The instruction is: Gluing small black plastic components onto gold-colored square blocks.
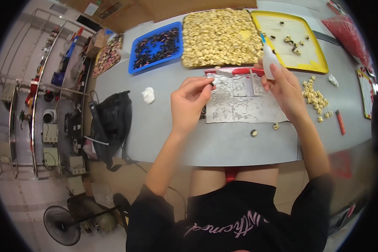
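Observation:
My left hand [188, 103] pinches a small dark piece [212, 84] between thumb and fingertips, above the left edge of a worn, silvery sheet [243, 110]. In my right hand [286, 90] is a white squeeze bottle [269, 62] with a narrow blue tip, held with the tip pointing up and away. The sheet lies flat on the grey table under and between both hands. Along its far edge is a red strip [239, 71]. Two small cream-and-dark pieces, one of them a round piece [254, 133], sit on the table just in front of the sheet.
Behind stand a blue tray [134, 69] of black pieces, a tray heaped with cream pieces [220, 35], and a yellow-rimmed tray [321, 63] with a few pieces. Loose cream pieces [314, 95] and a red marker-like stick [340, 122] lie right. A black bag [113, 126] rests left, near crumpled tissue [148, 95].

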Available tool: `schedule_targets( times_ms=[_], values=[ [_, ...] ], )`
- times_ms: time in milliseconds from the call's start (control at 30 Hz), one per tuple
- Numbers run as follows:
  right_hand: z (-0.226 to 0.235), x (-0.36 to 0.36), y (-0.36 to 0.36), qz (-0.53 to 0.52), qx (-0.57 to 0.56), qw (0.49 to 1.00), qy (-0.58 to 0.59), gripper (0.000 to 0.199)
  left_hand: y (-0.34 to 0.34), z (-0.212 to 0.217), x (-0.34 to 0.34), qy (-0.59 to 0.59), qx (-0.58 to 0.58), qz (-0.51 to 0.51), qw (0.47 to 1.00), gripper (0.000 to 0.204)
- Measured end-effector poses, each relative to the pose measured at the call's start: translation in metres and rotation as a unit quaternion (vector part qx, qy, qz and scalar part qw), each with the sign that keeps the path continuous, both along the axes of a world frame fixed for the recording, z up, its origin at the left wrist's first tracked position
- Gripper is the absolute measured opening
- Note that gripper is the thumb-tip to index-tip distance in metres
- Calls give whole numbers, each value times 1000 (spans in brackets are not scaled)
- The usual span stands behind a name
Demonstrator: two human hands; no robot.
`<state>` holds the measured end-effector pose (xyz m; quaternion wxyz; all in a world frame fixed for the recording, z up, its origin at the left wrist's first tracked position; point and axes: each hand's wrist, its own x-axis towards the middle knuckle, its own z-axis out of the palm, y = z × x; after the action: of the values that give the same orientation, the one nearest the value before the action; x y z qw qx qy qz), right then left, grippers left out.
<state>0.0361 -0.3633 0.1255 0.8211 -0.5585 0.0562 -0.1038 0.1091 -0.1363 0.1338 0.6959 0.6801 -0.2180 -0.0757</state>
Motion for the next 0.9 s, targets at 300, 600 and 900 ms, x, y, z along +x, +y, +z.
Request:
schedule_targets(
  times_ms=[300,600,900],
  values=[
    [10,-2,-9,-1,81,997,-15,30,-45,-10,-25,116,-26,-175,977,19],
    [6,-2,-8,-16,177,983,-42,33,-46,-23,-30,-11,48,-164,985,25],
    [-2,0,1,-28,162,986,1,41,-45,-30,-30,-24,17,-130,991,28]
  ],
)
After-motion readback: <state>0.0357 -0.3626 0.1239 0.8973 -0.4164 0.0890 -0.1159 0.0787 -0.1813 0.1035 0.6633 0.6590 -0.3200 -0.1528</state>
